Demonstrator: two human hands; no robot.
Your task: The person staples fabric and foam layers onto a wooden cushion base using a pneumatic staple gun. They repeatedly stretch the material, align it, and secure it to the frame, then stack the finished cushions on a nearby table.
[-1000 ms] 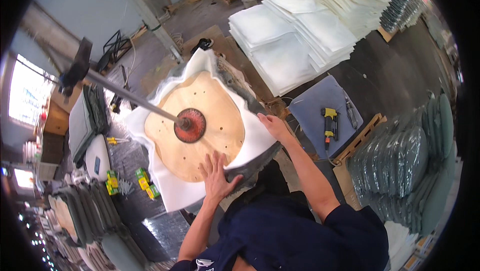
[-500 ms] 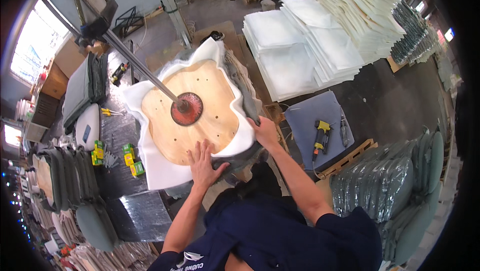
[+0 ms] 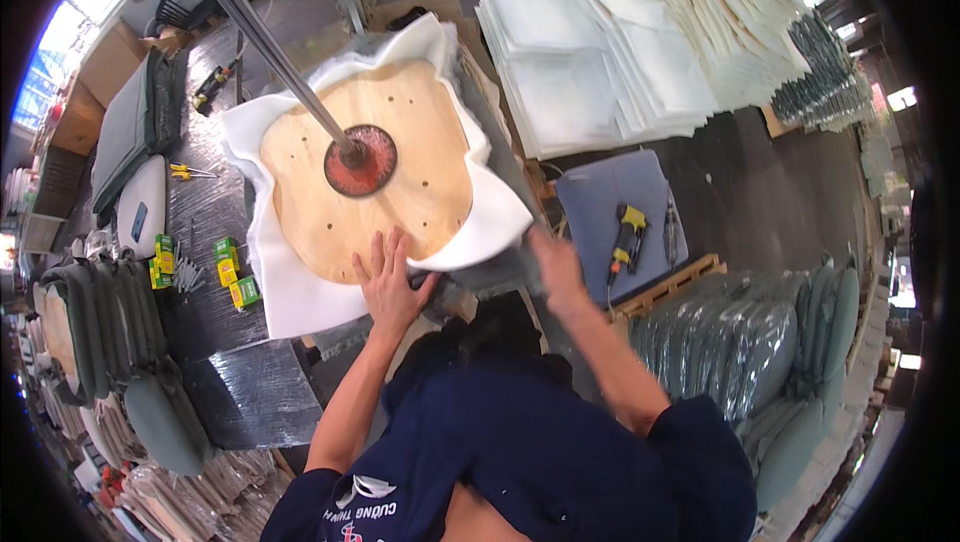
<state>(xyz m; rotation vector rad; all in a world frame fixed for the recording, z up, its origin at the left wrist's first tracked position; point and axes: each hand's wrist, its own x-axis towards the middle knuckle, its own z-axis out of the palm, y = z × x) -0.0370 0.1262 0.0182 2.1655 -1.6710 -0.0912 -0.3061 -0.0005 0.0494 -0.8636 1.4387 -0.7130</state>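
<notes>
Pale wood board (image 3: 385, 217) sits on foam (image 3: 500, 217), apparently pinned by the red disc (image 3: 376, 172), the left hand (image 3: 390, 287) spread at the board's near edge, gripping nothing, perhaps steadying it, the right hand (image 3: 558, 267) blurred by the foam's corner, grip unclear!

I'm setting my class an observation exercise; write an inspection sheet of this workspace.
Surface: dark, shiny, plastic-looking tabletop.
Work things: pale, rounded plywood panel on white, wavy-edged foam sheet; red, round disc atop panel.
Clutter: small yellow-green boxes.
Hands: left hand spread on panel's near edge; right hand blurred beside foam corner, contact unclear.
Cables: thin line near yellow-black handheld tool, type unclear.
Surroundings: stacked white rectangular sheets.
</notes>
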